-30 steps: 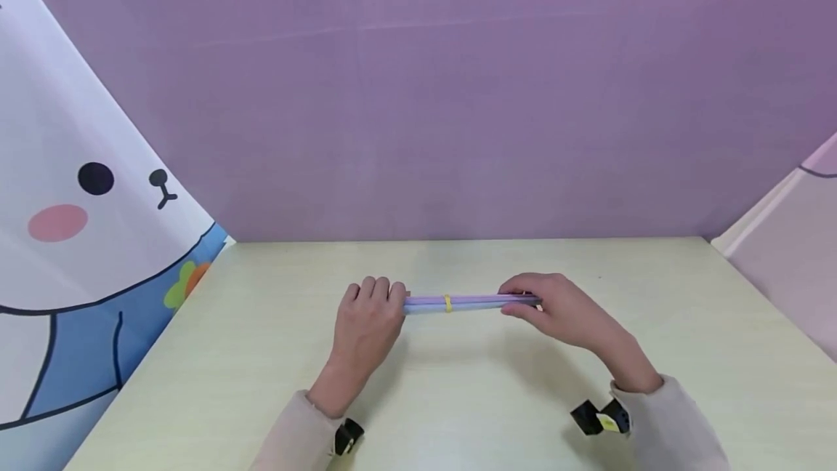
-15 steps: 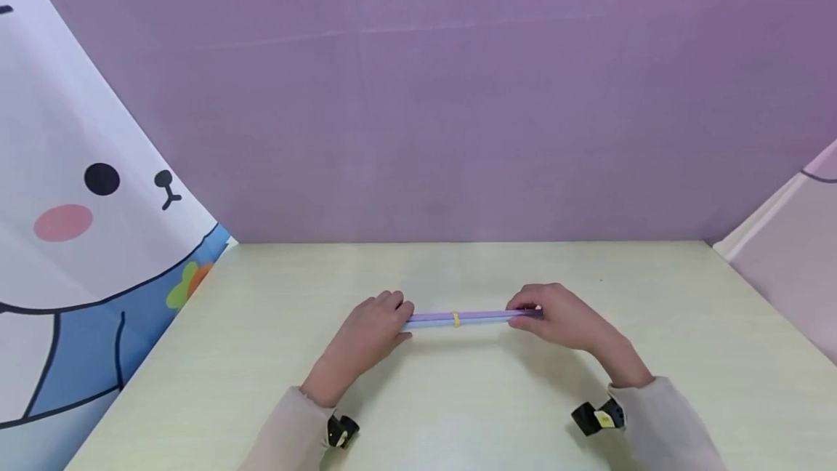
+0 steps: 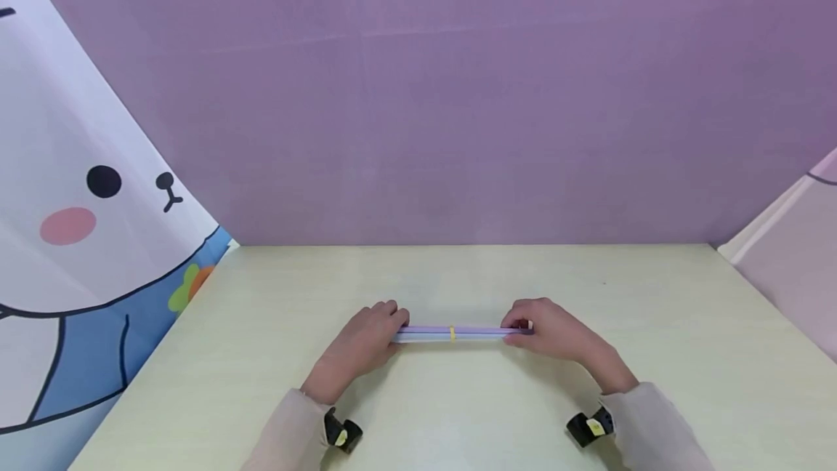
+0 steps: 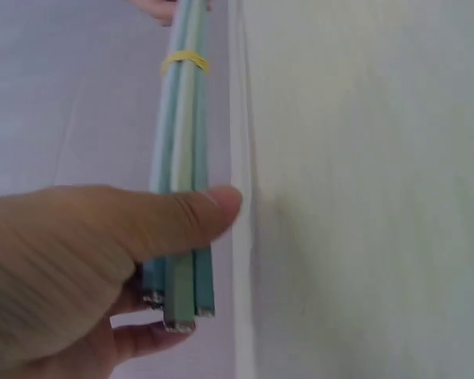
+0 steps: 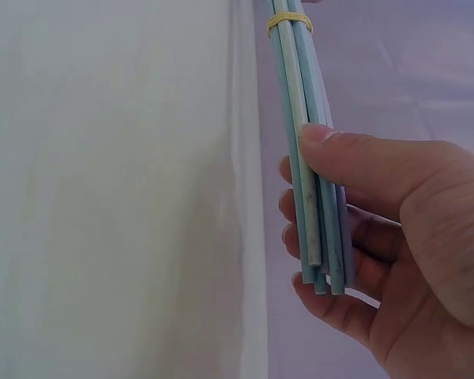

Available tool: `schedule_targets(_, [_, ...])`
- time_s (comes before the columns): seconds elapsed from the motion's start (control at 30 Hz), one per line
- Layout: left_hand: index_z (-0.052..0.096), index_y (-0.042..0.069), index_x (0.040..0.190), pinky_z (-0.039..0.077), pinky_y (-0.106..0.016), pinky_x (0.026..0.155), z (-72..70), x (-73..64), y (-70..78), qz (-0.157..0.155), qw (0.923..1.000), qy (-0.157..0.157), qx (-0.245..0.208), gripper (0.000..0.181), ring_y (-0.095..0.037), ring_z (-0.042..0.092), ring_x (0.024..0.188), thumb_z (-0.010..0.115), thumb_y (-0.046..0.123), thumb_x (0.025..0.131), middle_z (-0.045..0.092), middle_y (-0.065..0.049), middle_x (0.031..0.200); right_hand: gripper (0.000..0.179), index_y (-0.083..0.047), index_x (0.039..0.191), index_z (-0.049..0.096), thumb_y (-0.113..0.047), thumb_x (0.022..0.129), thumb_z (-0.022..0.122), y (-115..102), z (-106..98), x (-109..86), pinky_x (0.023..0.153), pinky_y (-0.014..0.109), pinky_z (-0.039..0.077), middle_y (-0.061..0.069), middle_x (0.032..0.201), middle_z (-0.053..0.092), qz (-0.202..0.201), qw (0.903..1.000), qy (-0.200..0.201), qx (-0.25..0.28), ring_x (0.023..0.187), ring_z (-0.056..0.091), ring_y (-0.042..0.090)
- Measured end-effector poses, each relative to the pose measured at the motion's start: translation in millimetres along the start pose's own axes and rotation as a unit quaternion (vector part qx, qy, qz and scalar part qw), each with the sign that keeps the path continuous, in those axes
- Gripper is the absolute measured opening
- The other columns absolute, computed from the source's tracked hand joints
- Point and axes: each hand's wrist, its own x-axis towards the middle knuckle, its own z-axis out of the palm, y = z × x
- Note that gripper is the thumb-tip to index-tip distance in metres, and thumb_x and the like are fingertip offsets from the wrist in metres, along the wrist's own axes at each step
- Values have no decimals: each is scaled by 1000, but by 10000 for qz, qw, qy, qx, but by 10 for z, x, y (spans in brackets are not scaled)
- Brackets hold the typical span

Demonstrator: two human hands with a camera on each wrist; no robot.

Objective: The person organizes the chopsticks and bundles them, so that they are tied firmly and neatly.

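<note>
A bundle of slim pencil-like sticks, lilac, pale blue and green, lies crosswise between my hands. A yellow rubber band wraps its middle. My left hand grips the left end, thumb across the sticks, with their blunt tips sticking out past it. At the other end my right hand holds the bundle, its thumb on one side and curled fingers on the other. Uneven flat stick ends show in the right wrist view. Whether the bundle touches the table cannot be told.
The pale wooden table spreads out below both hands. A purple cloth hangs behind its far edge. Cloth with a cartoon animal print covers the left side, and pale pink cloth the right. Each wrist wears a black camera.
Both hands have come down and nearer with the bundle, which is lower in the head view. The left hand's grip has shifted, its thumb now showing on the near side.
</note>
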Motion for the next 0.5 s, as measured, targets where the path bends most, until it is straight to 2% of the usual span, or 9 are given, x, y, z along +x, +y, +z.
schedule_targets(0.27, [64, 9, 98, 46, -29, 67, 75, 53, -1, -183, 9978, -415, -486, 26, -14, 53, 75, 77, 17, 78, 58, 0, 88, 5, -11, 86, 70, -10, 82, 71, 90, 63, 5, 59, 18, 40, -8, 77, 57, 129, 9997, -99, -181, 65, 43, -1])
schedule_targets(0.5, [64, 9, 99, 44, -29, 66, 105, 29, -13, -310, 9940, -551, -892, 24, -14, 49, 74, 75, 18, 79, 55, 0, 87, 5, -11, 85, 68, -10, 82, 71, 119, 144, -24, 59, 18, 39, -9, 76, 57, 275, 9996, -91, -74, 64, 42, -1])
